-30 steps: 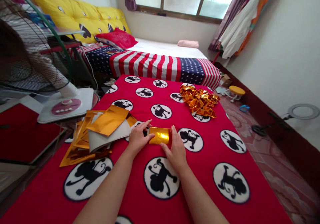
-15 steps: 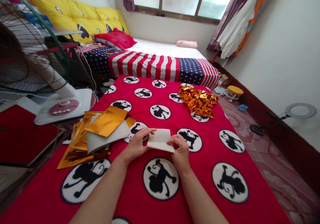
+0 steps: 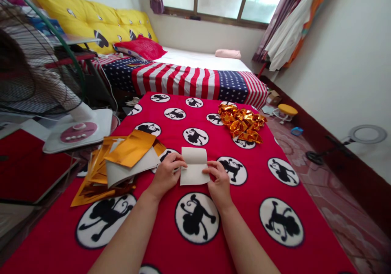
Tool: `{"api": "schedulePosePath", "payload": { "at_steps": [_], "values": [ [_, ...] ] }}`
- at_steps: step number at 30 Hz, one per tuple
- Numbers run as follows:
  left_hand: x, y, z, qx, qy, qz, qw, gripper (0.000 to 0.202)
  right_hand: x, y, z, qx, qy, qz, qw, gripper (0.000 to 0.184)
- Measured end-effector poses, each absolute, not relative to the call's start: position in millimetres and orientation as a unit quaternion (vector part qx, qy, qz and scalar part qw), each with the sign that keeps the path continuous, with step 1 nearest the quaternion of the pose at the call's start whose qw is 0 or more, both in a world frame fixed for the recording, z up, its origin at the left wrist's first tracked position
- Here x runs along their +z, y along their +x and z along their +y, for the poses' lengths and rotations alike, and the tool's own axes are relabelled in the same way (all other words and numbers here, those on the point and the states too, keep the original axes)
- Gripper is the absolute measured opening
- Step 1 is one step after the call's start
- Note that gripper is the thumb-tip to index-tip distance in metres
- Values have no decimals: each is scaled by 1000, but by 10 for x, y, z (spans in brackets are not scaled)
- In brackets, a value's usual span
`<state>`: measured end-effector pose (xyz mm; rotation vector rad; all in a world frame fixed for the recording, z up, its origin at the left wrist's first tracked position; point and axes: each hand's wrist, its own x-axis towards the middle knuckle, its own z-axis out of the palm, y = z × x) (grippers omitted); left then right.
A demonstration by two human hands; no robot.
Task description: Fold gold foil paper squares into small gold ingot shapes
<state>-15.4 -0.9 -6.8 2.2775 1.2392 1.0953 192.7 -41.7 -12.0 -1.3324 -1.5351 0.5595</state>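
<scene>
A small pale grey sheet of paper (image 3: 194,174) lies opened out on the red cloth, with a crease running across its middle. My left hand (image 3: 167,173) pinches the sheet's left edge near that crease. Opposite it, my right hand (image 3: 218,178) has its fingers closed on the right edge, fingertips resting on the paper. To the left of my left hand is a loose pile of gold foil paper sheets (image 3: 131,148), some with the grey side showing. Crumpled, folded gold foil pieces (image 3: 241,121) lie in a heap at the far right of the cloth.
The red cloth (image 3: 250,208) with monkey prints covers the surface before me. A fan (image 3: 76,119) stands close on the left, near a red folder-like object (image 3: 27,164). Behind is a bed (image 3: 183,78); on the right floor are a yellow stool (image 3: 287,110) and a ring light (image 3: 367,134).
The paper has opened from a partly folded shape to nearly flat, its far half now lying away from me. Both hands have shifted slightly at its edges.
</scene>
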Motion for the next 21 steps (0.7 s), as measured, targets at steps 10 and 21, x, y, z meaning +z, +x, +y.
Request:
{"api": "schedulePosePath", "payload": {
  "at_steps": [10,21],
  "values": [
    [-18,-199,-21,339,816,381,271,11,-87,1981,-461,254,-538,-654,467,26],
    [38,-173,-24,347,773,441,296,25,-64,1959,-399,246,-554,-644,466,22]
  ]
}}
